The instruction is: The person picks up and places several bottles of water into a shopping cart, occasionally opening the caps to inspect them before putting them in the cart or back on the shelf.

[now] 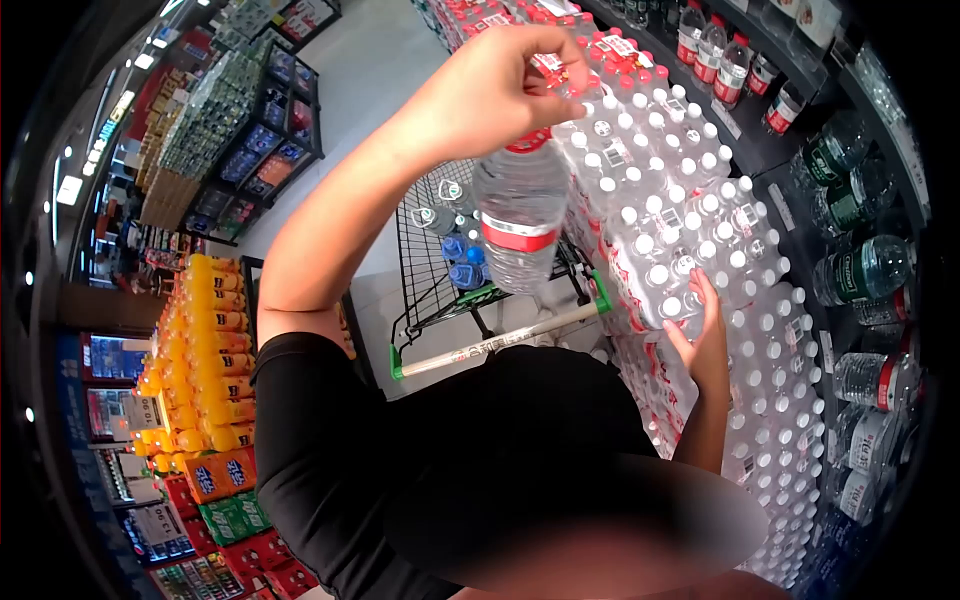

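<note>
My left hand (505,85) is raised in front of me, its fingers closed at the top of a large clear water bottle (520,205). The bottle has a red cap and a red-and-white label, and hangs upright above the shopping cart (430,350). Just how the fingers grip it is hidden behind the hand. To the right, my right hand (703,335) is open, thumb and fingers apart, beside a stack of shrink-wrapped water bottles (640,215) with white caps. Inside the wire cart lie blue-topped bottles (466,265) and clear jugs (435,218).
Shelves with large water bottles (862,268) line the right side. Red-capped bottle packs (625,60) stand farther along the stack. On the left are orange drink bottles (205,350) and boxed drinks (235,515). A grey floor aisle (350,75) runs ahead past a display rack (265,140).
</note>
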Tool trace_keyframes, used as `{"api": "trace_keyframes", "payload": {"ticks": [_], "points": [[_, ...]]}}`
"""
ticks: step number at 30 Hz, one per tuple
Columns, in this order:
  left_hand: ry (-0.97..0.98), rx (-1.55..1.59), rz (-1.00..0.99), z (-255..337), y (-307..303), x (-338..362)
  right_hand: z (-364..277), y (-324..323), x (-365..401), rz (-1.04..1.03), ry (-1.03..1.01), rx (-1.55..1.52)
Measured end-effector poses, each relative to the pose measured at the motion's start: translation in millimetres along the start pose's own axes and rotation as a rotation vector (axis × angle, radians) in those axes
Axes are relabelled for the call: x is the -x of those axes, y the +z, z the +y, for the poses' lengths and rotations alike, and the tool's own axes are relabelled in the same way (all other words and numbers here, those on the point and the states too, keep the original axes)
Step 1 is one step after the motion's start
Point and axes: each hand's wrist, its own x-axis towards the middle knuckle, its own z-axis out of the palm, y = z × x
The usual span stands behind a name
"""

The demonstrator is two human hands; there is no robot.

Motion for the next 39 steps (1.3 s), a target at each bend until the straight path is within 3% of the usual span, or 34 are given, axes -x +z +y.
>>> {"api": "trace_keyframes", "payload": {"ticks": [3, 8, 12, 18, 21, 26, 29, 33, 34, 37, 39], "points": [[-0.073, -0.173, -0.064, -66, -17, -7, 1, 14, -3, 0.003, 0.078, -0.039], [-0.289, -0.180, -0.026, -199, -41, -14, 1, 36, -12, 0.020, 0.192, -0.021], [-0.381, -0.192, 0.021, -348, -43, -24, -13, 50, -25, 0.006, 0.222, 0.053], [-0.410, -0.159, 0.098, -512, 18, -48, -37, 78, -21, 0.037, 0.359, 0.213], [-0.453, -0.156, 0.115, -585, 52, -58, -35, 83, -5, 0.052, 0.312, 0.294], [-0.699, -0.123, 0.026, -653, 100, -42, -48, 94, 8, 0.092, 0.601, 0.243], [-0.675, -0.168, 0.002, -714, 145, -16, -50, 101, 9, 0.053, 0.638, 0.265], [-0.638, -0.090, -0.114, -710, 177, 7, -50, 109, 3, 0.028, 0.653, 0.267], [-0.480, -0.173, -0.068, -703, 181, 13, -50, 111, 1, 0.031, 0.647, 0.250], [-0.649, 0.026, -0.117, -692, 177, 16, -48, 114, -4, -0.021, 0.623, 0.257], [-0.571, -0.016, -0.177, -687, 165, 22, -46, 115, -6, -0.047, 0.570, 0.266]]}}
